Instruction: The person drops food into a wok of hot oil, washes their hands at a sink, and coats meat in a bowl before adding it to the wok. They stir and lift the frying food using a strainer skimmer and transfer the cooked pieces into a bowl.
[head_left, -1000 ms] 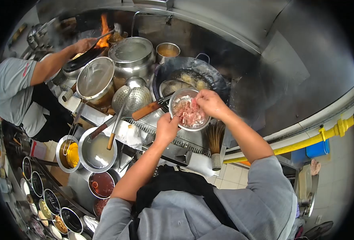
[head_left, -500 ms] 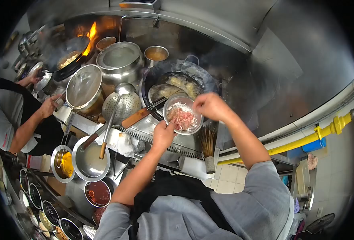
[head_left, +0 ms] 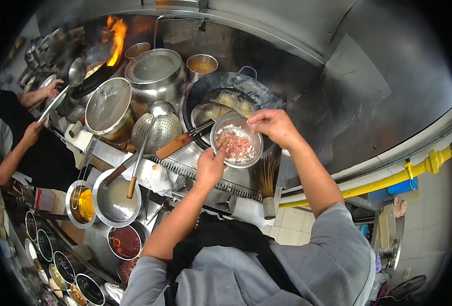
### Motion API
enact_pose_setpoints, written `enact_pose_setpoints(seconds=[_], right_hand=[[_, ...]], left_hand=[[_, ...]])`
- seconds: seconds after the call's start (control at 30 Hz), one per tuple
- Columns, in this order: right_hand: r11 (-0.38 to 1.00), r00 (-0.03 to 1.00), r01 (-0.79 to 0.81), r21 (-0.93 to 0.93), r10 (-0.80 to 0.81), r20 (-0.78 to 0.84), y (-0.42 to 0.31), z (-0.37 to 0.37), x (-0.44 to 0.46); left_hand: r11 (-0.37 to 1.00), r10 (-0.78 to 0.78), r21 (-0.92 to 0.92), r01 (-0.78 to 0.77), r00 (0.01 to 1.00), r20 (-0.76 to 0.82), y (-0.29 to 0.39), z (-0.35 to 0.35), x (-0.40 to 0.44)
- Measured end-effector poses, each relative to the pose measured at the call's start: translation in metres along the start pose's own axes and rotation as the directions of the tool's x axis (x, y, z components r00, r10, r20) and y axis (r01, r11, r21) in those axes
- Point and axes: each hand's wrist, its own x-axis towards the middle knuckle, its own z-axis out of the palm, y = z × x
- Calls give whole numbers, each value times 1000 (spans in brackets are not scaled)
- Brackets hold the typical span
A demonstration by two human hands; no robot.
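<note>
My left hand (head_left: 210,167) grips the near left edge of a clear bowl (head_left: 255,155), tilted toward me. Inside are raw pinkish meat pieces (head_left: 233,145) with white powder. My right hand (head_left: 276,127) hovers by the bowl's right rim, thumb and fingers pinched together; what they hold, if anything, is hidden. Just beyond is a dark wok (head_left: 264,92) of oil, where pale golden pieces (head_left: 236,102) are frying. A wire strainer (head_left: 205,115) with a wooden handle (head_left: 174,146) rests at the wok's left side, partly behind the bowl.
Left of the wok are a perforated skimmer (head_left: 147,133), a ladle (head_left: 145,148) and a lidded pot (head_left: 159,92). A bamboo brush (head_left: 268,181) stands right of me. At far left, a co-worker holds a ladle (head_left: 57,104) near a flaming wok (head_left: 96,79). A yellow pipe (head_left: 369,186) runs along the right.
My right hand has shifted slightly up and right, still pinched beside the bowl. The co-worker now has a ladle raised toward the flaming wok, and the flame is taller.
</note>
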Motion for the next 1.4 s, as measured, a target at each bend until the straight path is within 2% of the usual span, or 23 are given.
enact_pose_setpoints(seconds=[0.13,0.2,0.27,0.4,0.47,0.53,0.57,0.67,0.7,0.73,0.8,0.87,0.9,0.93,1.0,1.03,1.07,1.13,1.17,1.23,1.27,1.33,1.4], right_hand=[[992,988,-92,89,102,-119,-6,-27,9],[991,966,-132,-11,126,-225,21,-40,26],[865,971,-189,-464,94,-220,78,-49,49],[756,885,-465,-460,417,-210,155,-33,74],[812,937,-346,-471,272,-220,174,-38,86],[849,949,-224,-479,78,-305,117,-35,78],[768,978,-98,-633,-44,-204,74,-26,65],[724,971,229,-651,-122,207,7,27,11],[474,849,519,-711,-378,368,12,42,-2],[405,933,359,-841,-168,318,10,55,-3],[497,920,368,-786,-319,230,14,36,6],[871,985,170,-461,-146,89,6,14,17],[908,962,245,-341,-185,200,4,0,26],[958,990,45,-282,-5,140,-16,-2,24],[876,942,271,-399,-155,299,-7,7,32],[759,940,261,-596,-59,337,-10,14,30],[653,939,320,-686,-126,319,-5,20,31],[869,957,289,-402,-268,108,9,24,49],[869,955,297,-395,-272,119,14,20,57],[972,991,92,-215,-69,113,5,14,63],[974,991,93,-209,-70,112,11,8,74],[937,949,189,-294,-251,-190,38,-7,109],[917,963,123,-379,-202,-177,85,-19,150]], left_hand=[[994,-16,107,13,1000,24,-7,-5,5],[984,-121,131,121,993,-12,-14,-10,2],[980,-158,119,161,987,-33,-17,-18,-3],[988,-148,33,149,988,-35,-19,-28,-14],[988,-130,77,133,991,-39,-19,-31,-15],[985,-135,100,138,990,-41,-16,-32,-15],[992,-86,91,92,994,-64,-17,-30,-13],[992,27,122,-22,999,-39,10,-15,-12],[986,52,157,-54,999,16,17,-11,-10],[978,70,191,-82,995,70,23,-7,-10],[999,35,4,-35,998,57,30,-2,-8],[997,-65,-28,66,997,33,23,-7,3],[998,-69,-5,70,997,21,11,-9,12],[998,-58,-6,59,998,14,8,-9,16],[988,-107,-114,105,994,-14,4,-8,20],[990,-91,-106,91,996,5,9,-7,20],[991,-89,-98,89,996,1,12,-8,19],[999,-44,18,44,999,-15,15,-9,21],[999,-48,17,49,998,-38,13,-10,22],[998,-66,16,67,996,-57,13,-13,25],[997,-74,12,75,995,-60,14,-14,27],[996,-84,2,84,993,-88,10,-18,31],[994,-105,-12,104,986,-127,6,-21,27]])
